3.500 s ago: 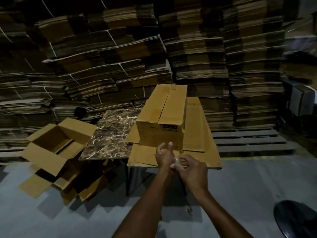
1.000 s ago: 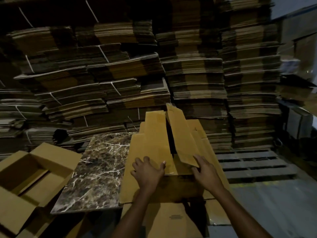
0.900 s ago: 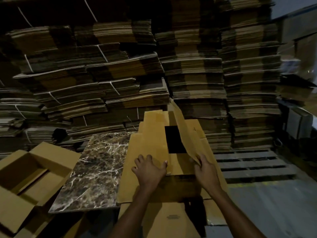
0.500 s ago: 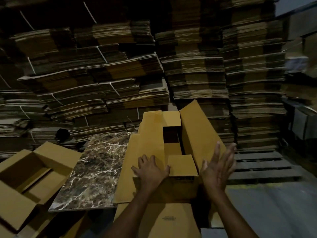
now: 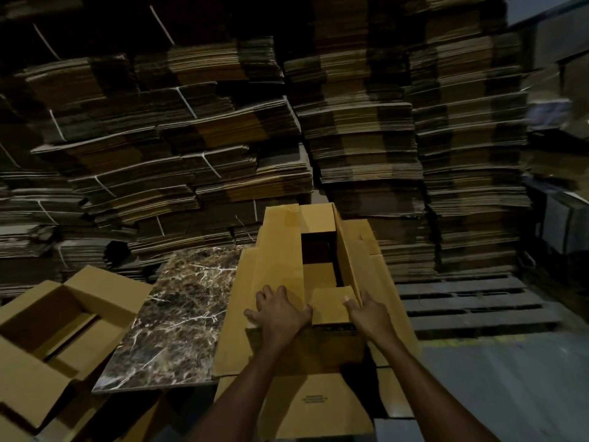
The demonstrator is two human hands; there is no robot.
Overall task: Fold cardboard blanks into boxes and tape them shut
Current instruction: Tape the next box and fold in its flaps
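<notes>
Box [image 5: 306, 346] sits open-topped on flat blanks [image 5: 369, 240], right beside the slab [image 5: 178, 311]. Left hand [image 5: 280, 314] is spread flat with fingers apart, pressing the left flap [image 5: 280, 250] down, probably to steady the box. Right hand [image 5: 369, 317] is at the corner where the near flap [image 5: 331, 306] meets the upright right flap [image 5: 349, 250]. Can't tell if it's pinching or just pushing. Looks like flap folding, no tape yet.
</notes>
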